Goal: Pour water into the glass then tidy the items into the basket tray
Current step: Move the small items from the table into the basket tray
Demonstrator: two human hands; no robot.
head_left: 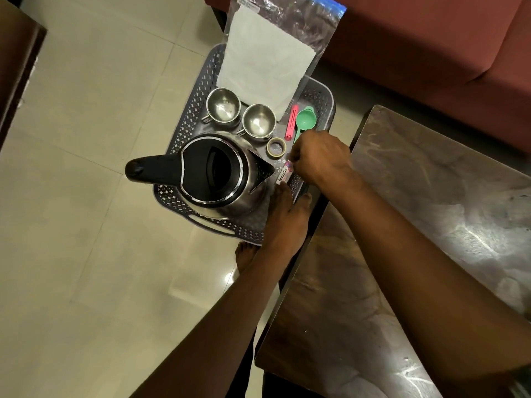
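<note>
Two bare forearms come in from the bottom, reaching over the edge of a dark table point(431, 239) toward a grey basket tray point(184, 130) that sits lower down over the tiled floor point(86, 196). There's a bare foot point(244, 255) on the tiles just under the tray's near end. The left hand point(284, 219) lies flat with the fingers stretched out, resting on the tray's near right corner – not gripping anything as far as I can see. Just past it the right hand point(321, 159) is curled closed, pinching a small packet point(284, 173) with "camlin" printed on it, down at the tray's right wall; I can't quite tell if the packet is touching the tray bottom. Inside the tray, the big steel kettle point(218, 173) with a black lid and handle fills the near half, handle sticking out over the left rim. Beyond it are two steel cups point(222, 106) side by side, a small roll of tape point(276, 147), a pink clip point(292, 122) and a green scoop point(306, 119) – all on the right side. At the far end a clear plastic bag point(275, 47) with white paper inside leans out over the rim, with a reddish sofa point(431, 38) behind.
</note>
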